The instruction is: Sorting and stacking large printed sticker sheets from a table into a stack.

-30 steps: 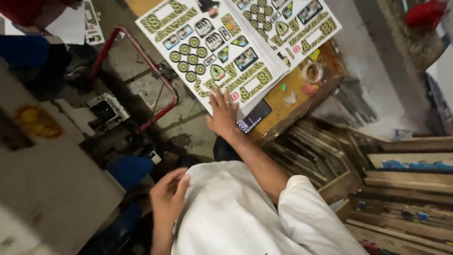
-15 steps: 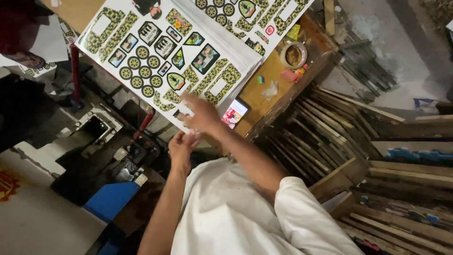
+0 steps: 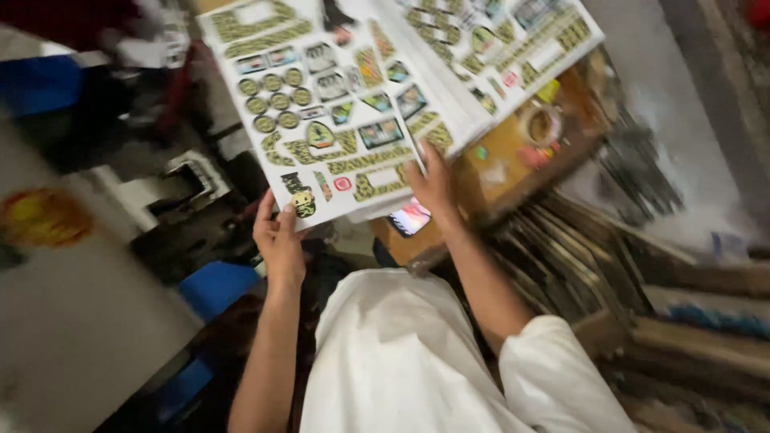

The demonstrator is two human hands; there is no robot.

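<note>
A large white sticker sheet (image 3: 321, 104) printed with green and yellow decals lies over the edge of a wooden table (image 3: 513, 160). My left hand (image 3: 278, 236) pinches its near left corner. My right hand (image 3: 433, 186) grips its near right edge, fingers on top. A second sticker sheet (image 3: 513, 40) lies under it, further right. A lit phone (image 3: 411, 216) sits on the table just below my right hand.
A roll of tape (image 3: 540, 124) and small scraps lie on the wooden table. Stacked wooden frames (image 3: 609, 273) fill the right side. A blue object (image 3: 216, 285) and dark machine parts (image 3: 184, 184) sit on the floor at left. My white shirt (image 3: 401, 361) fills the bottom.
My left hand rose from near my chest and took the sheet's left corner. My right hand shifted to the sheet's right edge. The view swung, moving the sheets rightward.
</note>
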